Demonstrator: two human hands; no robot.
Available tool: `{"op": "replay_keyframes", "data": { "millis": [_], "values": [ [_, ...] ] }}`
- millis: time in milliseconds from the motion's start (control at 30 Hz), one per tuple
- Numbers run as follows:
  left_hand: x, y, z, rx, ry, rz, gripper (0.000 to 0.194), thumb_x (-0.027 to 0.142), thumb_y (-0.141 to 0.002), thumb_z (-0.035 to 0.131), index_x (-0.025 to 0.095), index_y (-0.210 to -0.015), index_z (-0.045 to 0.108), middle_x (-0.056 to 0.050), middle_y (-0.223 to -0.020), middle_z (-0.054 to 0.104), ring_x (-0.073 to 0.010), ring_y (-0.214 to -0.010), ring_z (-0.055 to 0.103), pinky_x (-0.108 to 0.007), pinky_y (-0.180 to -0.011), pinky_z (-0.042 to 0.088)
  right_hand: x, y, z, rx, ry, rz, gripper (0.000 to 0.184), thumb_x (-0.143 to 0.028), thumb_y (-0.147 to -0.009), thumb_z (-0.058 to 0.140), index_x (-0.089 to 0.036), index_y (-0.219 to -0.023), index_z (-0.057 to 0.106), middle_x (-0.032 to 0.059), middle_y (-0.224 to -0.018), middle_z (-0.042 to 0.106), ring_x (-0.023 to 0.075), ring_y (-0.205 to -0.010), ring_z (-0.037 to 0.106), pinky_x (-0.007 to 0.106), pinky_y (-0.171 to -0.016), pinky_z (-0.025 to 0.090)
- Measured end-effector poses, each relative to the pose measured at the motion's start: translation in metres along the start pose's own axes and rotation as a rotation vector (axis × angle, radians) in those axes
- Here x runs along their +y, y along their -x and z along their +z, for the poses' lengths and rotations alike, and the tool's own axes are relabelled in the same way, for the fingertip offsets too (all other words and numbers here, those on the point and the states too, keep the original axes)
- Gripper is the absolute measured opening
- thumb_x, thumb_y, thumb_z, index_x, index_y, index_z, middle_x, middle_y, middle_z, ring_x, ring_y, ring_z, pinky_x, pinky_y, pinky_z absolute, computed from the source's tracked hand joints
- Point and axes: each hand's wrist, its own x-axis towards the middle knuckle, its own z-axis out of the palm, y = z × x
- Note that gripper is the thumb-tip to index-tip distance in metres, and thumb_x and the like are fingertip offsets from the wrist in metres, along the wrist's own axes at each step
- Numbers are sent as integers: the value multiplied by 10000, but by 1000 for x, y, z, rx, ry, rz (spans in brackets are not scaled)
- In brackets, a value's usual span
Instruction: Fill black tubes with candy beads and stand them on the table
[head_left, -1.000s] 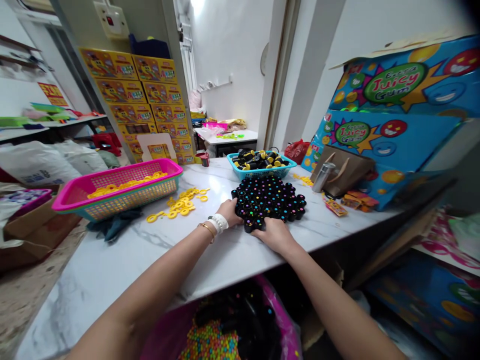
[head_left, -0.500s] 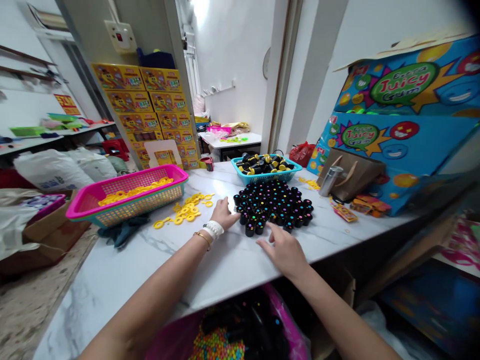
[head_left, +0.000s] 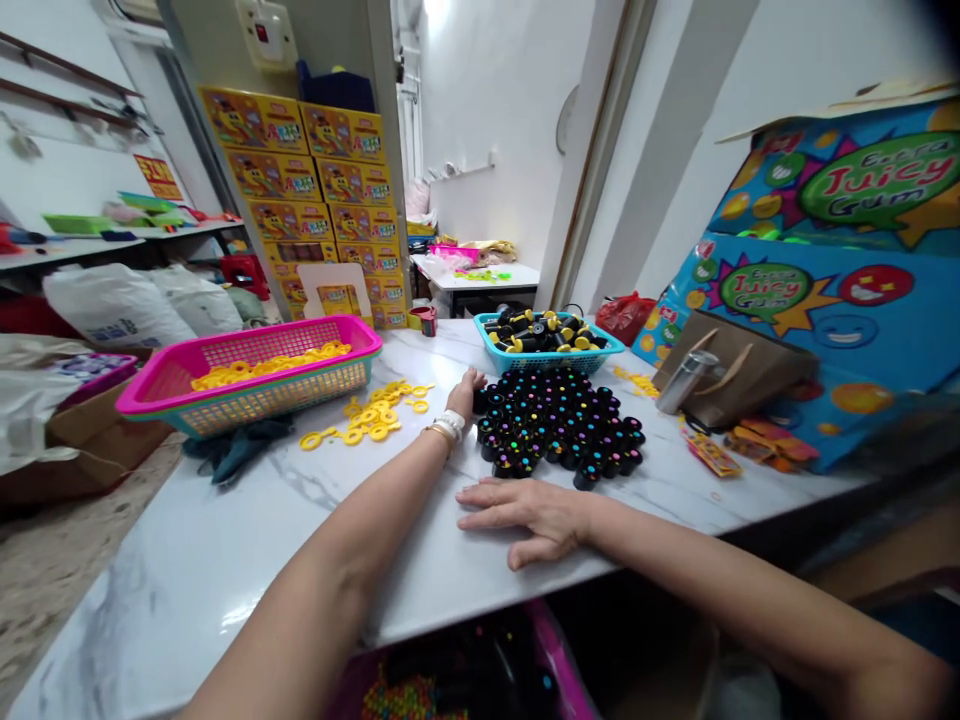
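Pink, a basket full of yellow rings sits by the worktop's left edge, loose yellow rings beside it. The left hand meets the left side of the black cylinders, massed mid-worktop, candy dots on top; I can't tell whether it grips any. The right hand, released, spreads its fingers nearer the front edge. Behind the cylinders stands a blue basket; rightward, a metal canister by a brown bag.
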Motion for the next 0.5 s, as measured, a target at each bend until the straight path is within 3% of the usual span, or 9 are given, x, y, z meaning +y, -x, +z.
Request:
{"op": "replay_keyframes", "data": {
  "millis": [67,200,333,500],
  "values": [
    [-1,-11,-3,-16,90,-12,841,675,-948,120,102,-1314,615,-180,-1319,665,-296,-1247,600,-437,-1054,441,8,-4,-3,-8,-11,-35,627,-469,-889,655,-254,-1459,506,118,-1542,443,241,-1418,434,431,-1185,307],
    [-3,-26,-9,-85,219,-33,997,823,-839,144,88,-1300,634,-190,-1297,680,-317,-1228,619,-417,-1014,473,17,-7,-6,-10,-71,-70,638,-518,-938,566,-207,-1487,470,145,-1558,410,247,-1434,410,428,-1191,299],
    [-4,-35,-10,-171,291,-45,1066,909,-763,153,121,-1262,668,-176,-1316,672,-339,-1273,582,-448,-1054,439,25,-10,-8,-57,-130,-23,683,-578,-956,492,-195,-1517,420,133,-1596,344,230,-1473,343,422,-1220,238],
    [-2,-47,-8,-259,312,-73,1110,932,-739,142,109,-1274,658,-184,-1366,636,-353,-1321,534,-470,-1119,359,34,-14,-9,-52,-154,8,701,-615,-958,449,-162,-1494,450,137,-1584,373,209,-1470,350,387,-1224,235]
  ]
}}
